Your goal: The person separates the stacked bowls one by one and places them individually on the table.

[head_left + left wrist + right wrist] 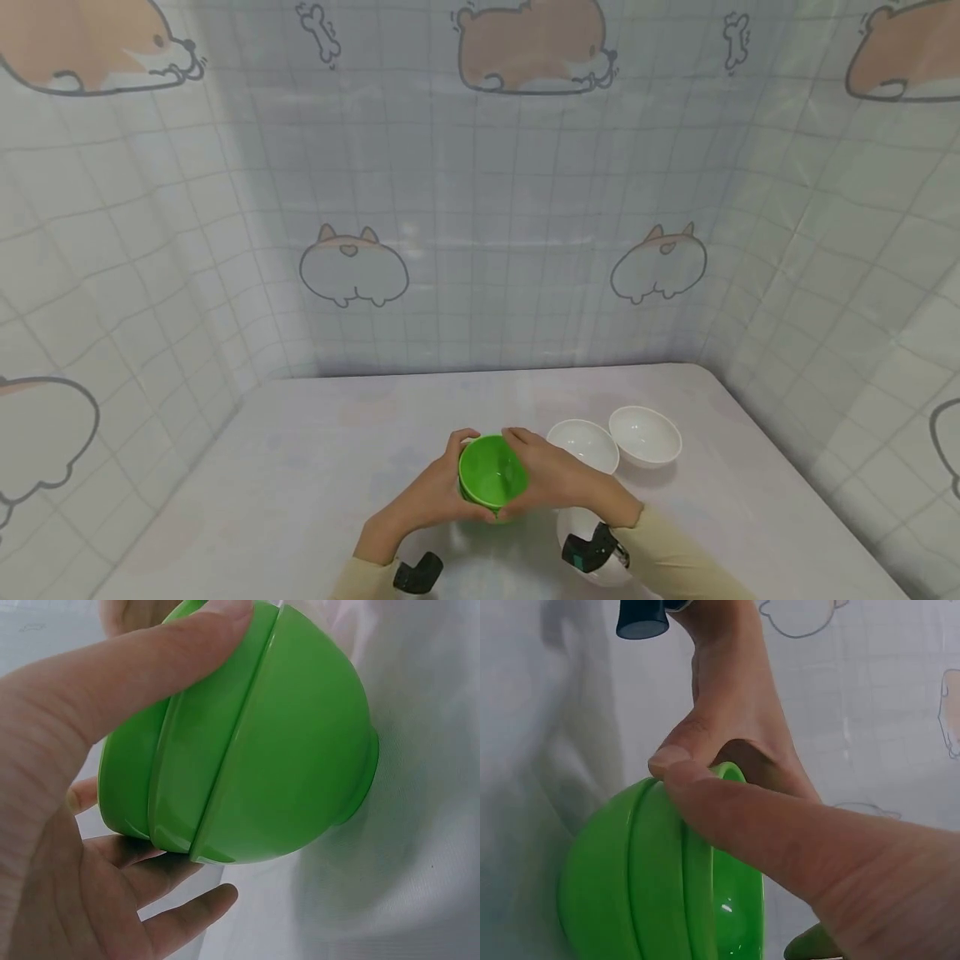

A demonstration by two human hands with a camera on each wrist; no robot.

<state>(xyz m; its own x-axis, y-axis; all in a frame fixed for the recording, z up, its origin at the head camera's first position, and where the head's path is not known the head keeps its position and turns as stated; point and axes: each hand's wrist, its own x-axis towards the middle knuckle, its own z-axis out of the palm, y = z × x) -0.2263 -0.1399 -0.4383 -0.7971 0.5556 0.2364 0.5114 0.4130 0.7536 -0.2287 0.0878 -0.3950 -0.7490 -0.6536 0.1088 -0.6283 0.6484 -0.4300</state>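
Note:
Both hands hold a nested stack of green bowls (pixel 491 468) in front of the body. My left hand (pixel 438 493) grips its left side; in the left wrist view the thumb lies along the near wall and the fingers reach round below. From the right, my right hand (pixel 553 477) grips the stack, its thumb (pixel 727 814) pressing near the upper rims in the right wrist view. Three rims show one inside another, and the outermost bowl (pixel 292 757) has its foot close over the table. The top bowl's inside (pixel 739 900) is glossy and bare.
Two white bowls (pixel 583 446) (pixel 647 437) stand side by side beyond the right hand. Another white bowl (pixel 600 575) sits under the right wrist, partly hidden by the wrist camera. The pale table (pixel 300 467) ends at a patterned curtain (pixel 480 208).

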